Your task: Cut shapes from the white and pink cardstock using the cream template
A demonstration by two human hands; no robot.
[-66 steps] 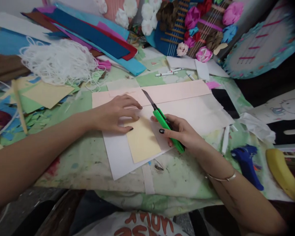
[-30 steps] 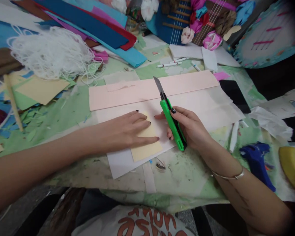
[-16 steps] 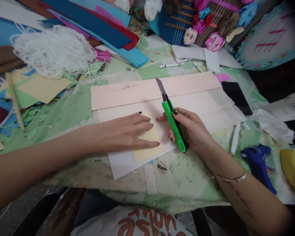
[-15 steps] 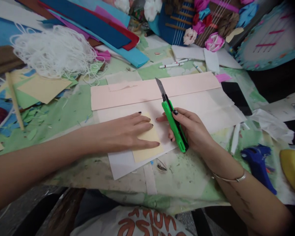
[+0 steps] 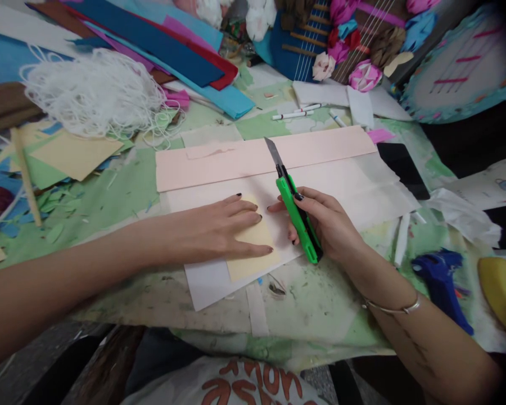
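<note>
I can see the left hand (image 5: 223, 228) lying over the yellow card (image 5: 251, 267), fingers spread apart, on the near side of the counter (image 5: 320, 306); the card rests on a white sheet (image 5: 202, 288) with a corner jutting near. Just right of it, the right hand (image 5: 326, 222) has its fingers clamped on the green knife (image 5: 296, 211), blade bare and pointing far, over the pink strip (image 5: 329, 147). How hard the left hand presses I can't tell; if lightly, the card could skid on the sheet. With the 2 hands this close, a careless swing left might nick those spread fingers, and a dipped tip could score the strip.
</note>
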